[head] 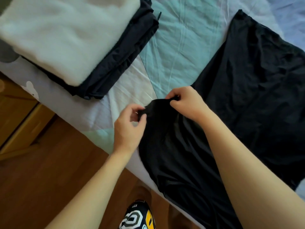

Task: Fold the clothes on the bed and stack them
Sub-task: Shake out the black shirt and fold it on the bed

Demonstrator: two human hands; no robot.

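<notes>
A large black garment [247, 90] lies spread across the bed, reaching from the far right down over the near edge. My left hand [130, 124] pinches its lifted near-left edge between thumb and fingers. My right hand [184, 101] pinches the same edge a little farther in, so the cloth bunches up between both hands. At the far left sits a stack of folded clothes: a white folded piece [66, 35] on top of dark folded garments [125, 52].
The bed [178, 42] has a pale teal and white sheet, wrinkled between the stack and the black garment. Its near edge runs diagonally. Below it is a wooden floor [54, 171], with a wooden cabinet [14, 116] at the left.
</notes>
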